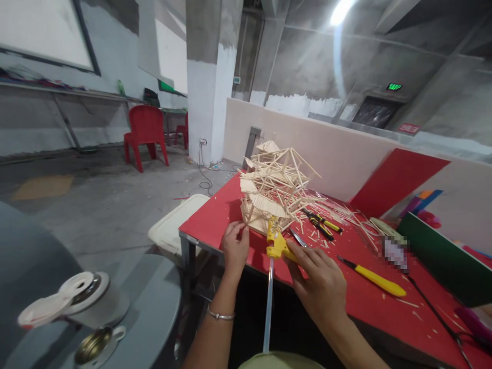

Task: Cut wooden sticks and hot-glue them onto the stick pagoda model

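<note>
A building model [274,179] made of thin wooden sticks, with slatted roofs, stands at the left end of the red table. At its near left corner, the thumb and fingers of my left hand [235,243] are pinched on the model's edge; the exact piece between the fingertips is hard to see. My right hand [317,274] is wrapped round the handle of a yellow hot glue gun [274,243]. The gun's nozzle end points at the front of the model, under the roof edge. A long clear glue stick [268,307] runs out of its back toward my body.
On the red table [369,320] lie black-and-yellow pliers [321,225], a yellow-handled knife [378,280], a metal tool [298,237] and loose sticks [346,212]. A green board [448,251] stands right. A grey stool [154,292] at left holds an open-lidded cup [102,302].
</note>
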Demonstrator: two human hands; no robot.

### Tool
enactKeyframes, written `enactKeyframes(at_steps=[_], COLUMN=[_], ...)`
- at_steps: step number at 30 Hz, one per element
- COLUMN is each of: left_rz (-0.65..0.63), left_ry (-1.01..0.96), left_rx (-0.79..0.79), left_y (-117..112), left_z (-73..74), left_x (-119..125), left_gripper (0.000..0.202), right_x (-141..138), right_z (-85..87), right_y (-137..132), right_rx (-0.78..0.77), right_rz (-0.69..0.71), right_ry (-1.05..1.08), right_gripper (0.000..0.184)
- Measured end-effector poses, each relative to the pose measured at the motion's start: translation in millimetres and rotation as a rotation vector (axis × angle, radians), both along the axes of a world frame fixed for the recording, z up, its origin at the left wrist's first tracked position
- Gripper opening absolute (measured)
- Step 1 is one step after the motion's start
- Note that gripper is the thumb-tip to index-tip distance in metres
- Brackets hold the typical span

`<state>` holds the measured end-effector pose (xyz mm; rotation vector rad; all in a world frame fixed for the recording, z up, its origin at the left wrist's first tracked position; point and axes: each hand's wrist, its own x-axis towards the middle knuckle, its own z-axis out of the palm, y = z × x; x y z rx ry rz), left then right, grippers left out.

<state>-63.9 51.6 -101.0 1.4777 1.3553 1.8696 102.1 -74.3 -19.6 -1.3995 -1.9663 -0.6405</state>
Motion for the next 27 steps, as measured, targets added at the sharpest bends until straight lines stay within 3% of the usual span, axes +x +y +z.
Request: enactKeyframes(at_steps=[12, 22, 27], left_rz=[-0.032, -0.052, -0.047], left_ry=[-0.001, -0.042, -0.033], left_rx=[-0.018, -0.009, -0.008], left_y=[-2, 4, 2], left_z=[3.5, 4.1, 5.1], left_x=[0, -2, -4], left_gripper=[0.015, 0.013, 0.013], right_x=[-12, 6, -4], right_z=[-11.7, -0.1, 5.1], right_y=[37, -3, 0], right_rx=[0.037, 0.009, 0.002], right_rz=[0.039, 0.05, 0.08], right_ry=[-0.04, -0.012, 0.035], right_gripper=[0.033, 0.037, 0.037])
